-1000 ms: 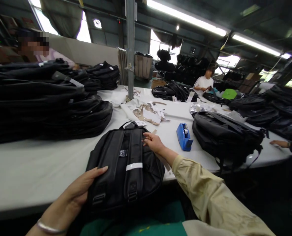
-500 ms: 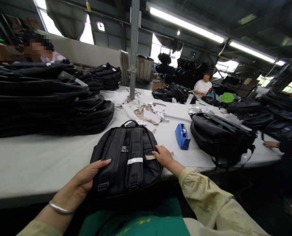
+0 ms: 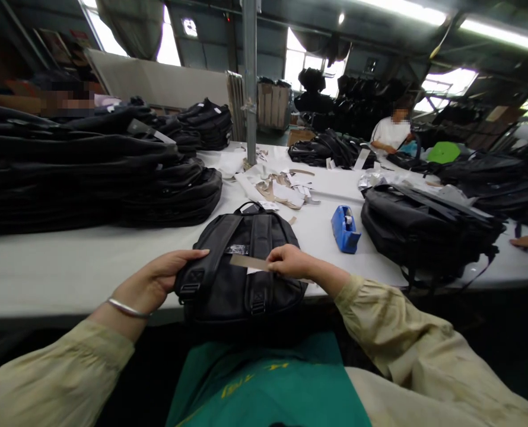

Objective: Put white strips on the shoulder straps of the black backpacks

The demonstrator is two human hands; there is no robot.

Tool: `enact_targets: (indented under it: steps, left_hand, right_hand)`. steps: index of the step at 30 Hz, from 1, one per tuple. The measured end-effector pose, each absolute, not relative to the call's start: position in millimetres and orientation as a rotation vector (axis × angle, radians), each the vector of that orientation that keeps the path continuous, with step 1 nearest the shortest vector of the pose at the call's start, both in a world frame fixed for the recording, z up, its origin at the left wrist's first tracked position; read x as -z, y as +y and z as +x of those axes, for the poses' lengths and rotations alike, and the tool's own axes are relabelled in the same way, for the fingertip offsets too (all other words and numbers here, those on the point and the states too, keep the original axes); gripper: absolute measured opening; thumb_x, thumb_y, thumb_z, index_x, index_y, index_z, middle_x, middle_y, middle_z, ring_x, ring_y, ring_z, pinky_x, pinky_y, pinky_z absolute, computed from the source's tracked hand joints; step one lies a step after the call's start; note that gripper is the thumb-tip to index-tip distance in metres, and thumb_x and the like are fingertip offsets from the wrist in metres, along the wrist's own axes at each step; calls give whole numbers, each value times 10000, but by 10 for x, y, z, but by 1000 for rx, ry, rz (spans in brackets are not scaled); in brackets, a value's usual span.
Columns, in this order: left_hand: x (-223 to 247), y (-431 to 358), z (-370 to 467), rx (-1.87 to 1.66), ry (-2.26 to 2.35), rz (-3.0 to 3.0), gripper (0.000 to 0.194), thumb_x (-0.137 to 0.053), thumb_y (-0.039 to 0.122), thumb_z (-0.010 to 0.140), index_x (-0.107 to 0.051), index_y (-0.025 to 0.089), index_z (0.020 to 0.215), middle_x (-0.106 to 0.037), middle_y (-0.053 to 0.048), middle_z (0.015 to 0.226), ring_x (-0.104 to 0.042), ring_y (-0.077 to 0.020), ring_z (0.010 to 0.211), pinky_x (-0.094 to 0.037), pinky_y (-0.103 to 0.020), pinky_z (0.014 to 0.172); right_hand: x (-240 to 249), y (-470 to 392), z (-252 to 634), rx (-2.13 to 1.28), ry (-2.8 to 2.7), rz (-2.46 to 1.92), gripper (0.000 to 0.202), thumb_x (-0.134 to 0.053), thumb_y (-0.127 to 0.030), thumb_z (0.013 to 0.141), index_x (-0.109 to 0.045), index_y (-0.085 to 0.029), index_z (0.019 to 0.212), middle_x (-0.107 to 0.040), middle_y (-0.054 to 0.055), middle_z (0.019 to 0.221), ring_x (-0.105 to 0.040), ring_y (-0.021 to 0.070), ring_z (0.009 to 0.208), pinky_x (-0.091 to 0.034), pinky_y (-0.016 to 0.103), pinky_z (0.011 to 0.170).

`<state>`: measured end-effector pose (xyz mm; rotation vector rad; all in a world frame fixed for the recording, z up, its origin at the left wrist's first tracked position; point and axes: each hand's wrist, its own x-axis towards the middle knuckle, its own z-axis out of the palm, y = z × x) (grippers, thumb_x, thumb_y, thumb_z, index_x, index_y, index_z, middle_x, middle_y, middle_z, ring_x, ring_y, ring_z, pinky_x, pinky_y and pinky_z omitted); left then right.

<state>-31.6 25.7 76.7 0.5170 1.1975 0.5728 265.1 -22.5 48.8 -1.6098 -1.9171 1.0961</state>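
A black backpack (image 3: 231, 293) lies on the table in front of me with its shoulder straps facing up and its top handle pointing away. My left hand (image 3: 150, 281) grips its left side, the thumb on top by the strap and the fingers partly hidden beneath. Over the right-hand strap, my right hand (image 3: 290, 262) pinches a tan paper strip (image 3: 245, 261) that reaches left across the bag. Behind the strip, a white band on the strap is partly covered. A small clear plastic piece (image 3: 237, 249) shows between the straps.
A blue tape dispenser (image 3: 346, 230) stands right of the backpack, beside stacked black bags (image 3: 424, 237). A tall pile of black bags (image 3: 77, 178) fills the left. Paper scraps (image 3: 286, 191) lie near a metal post (image 3: 250, 89). People are at far right and behind.
My right hand has moved left from the backpack's right edge to above the strap, bringing the paper strip with it. My left hand keeps its hold. The camera view has shifted.
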Motion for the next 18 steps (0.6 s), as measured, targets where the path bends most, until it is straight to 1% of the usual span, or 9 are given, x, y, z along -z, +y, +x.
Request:
enact_targets:
  steps: [2, 5, 8, 12, 15, 18]
  left_hand:
    - [-840, 291, -331, -541, 1221, 530, 271, -662, 150, 787, -696, 36, 1031, -750, -207, 796, -714, -353, 593, -633, -488, 573]
    - [-871, 334, -354, -478, 1254, 535, 244, -639, 101, 781, -698, 29, 1007, -748, -208, 784, -712, -340, 577, -634, -468, 564]
    - [-839, 370, -363, -467, 1272, 557, 228, -654, 71, 766, -700, 39, 987, -748, -198, 771, -716, -333, 587, -633, -449, 563]
    - [-823, 341, -336, -461, 1238, 612, 189, -660, 57, 756, -706, 52, 939, -747, -186, 748, -722, -335, 611, -631, -428, 585]
    - [-849, 273, -329, -465, 1219, 685, 122, -690, 75, 737, -703, 46, 855, -739, -194, 719, -721, -327, 610, -622, -393, 594]
    - [-848, 241, -356, -517, 1191, 811, 112, -750, 102, 700, -694, 50, 782, -732, -183, 688, -702, -282, 551, -598, -333, 546]
  right_hand:
    - [-546, -260, 2406, -1285, -1941, -1593, 81, -620, -162, 745, -701, -157, 740, -620, -27, 552, -554, 114, 478, -427, 212, 507]
    - [-591, -278, 2074, -1376, -1982, -1574, 103, -588, -131, 721, -648, -167, 644, -596, -35, 486, -503, 95, 390, -385, 190, 432]
    - [-595, -199, 1764, -1441, -1932, -1615, 136, -601, -126, 717, -608, -172, 589, -596, -29, 472, -500, 96, 374, -390, 184, 409]
    - [-462, -46, 1403, -1574, -1489, -1631, 156, -608, -112, 726, -568, -175, 590, -592, -12, 505, -506, 115, 390, -421, 212, 394]
    - [-315, 5, 1274, -1581, -1237, -1599, 155, -570, -99, 741, -570, -175, 607, -571, -2, 505, -485, 121, 370, -392, 219, 354]
    - [-222, 10, 1280, -1602, -1220, -1609, 161, -573, -102, 739, -563, -174, 595, -557, 1, 479, -462, 111, 339, -364, 204, 328]
